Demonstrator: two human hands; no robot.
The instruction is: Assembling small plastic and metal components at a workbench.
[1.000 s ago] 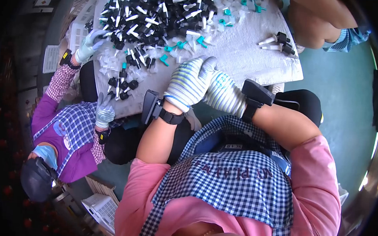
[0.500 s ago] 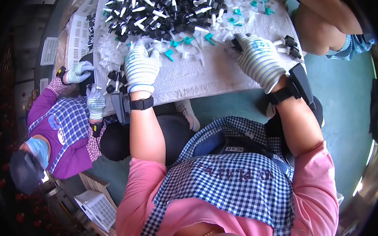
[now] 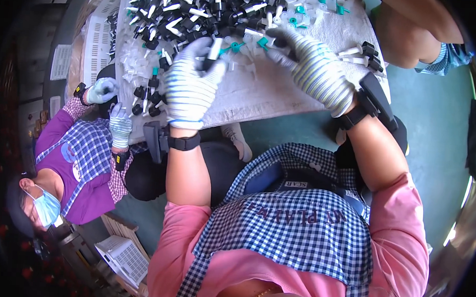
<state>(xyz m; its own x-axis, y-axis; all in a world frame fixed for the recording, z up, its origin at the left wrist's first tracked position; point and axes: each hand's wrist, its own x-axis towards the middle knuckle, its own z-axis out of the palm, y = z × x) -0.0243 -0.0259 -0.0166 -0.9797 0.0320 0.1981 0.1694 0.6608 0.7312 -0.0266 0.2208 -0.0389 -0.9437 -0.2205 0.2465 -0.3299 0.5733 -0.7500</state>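
Note:
In my left hand (image 3: 191,92), striped glove on, a black plastic cap with a white nozzle (image 3: 214,49) stands nozzle up between thumb and fingers. My right hand (image 3: 320,75), gloved alike, is to the right over the table, its fingers closed and smeared by motion around a small black plastic piece (image 3: 284,45). Beyond both hands spreads a heap of black caps with white nozzles (image 3: 196,12). Translucent white pieces (image 3: 137,65) and several green nozzles (image 3: 262,43) lie along its near edge.
Loose black caps (image 3: 148,101) lie left of my left wrist; nozzled ones (image 3: 367,56) lie at the table's right edge. A white cloth (image 3: 262,93) covers the table. A co-worker's gloved hands (image 3: 102,90) are close on the left. Another person's arm (image 3: 417,18) reaches in at upper right.
My left hand has lifted from the white pieces and moved right, now with a nozzled black cap in it. My right hand has moved left, closer to it. The co-worker's head has turned.

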